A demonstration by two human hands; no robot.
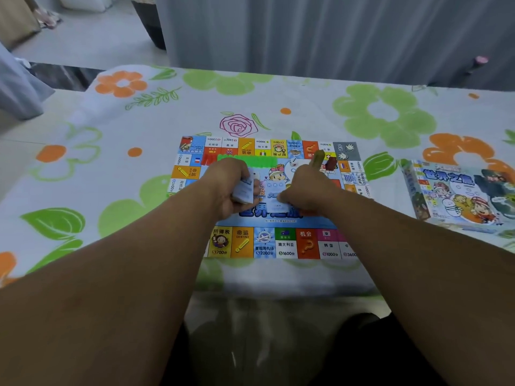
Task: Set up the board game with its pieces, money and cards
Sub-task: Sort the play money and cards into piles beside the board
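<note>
The colourful game board lies flat on the flowered cloth in front of me. My left hand grips a small stack of pale cards over the board's middle. My right hand pinches a single pale card down against the board's centre. A white die, a green row of pieces, a red row, an olive pawn and a dark red piece sit near the board's far side.
The game box lies to the right of the board on the flowered cloth. Grey curtains hang behind the far edge. My knees are below the near edge.
</note>
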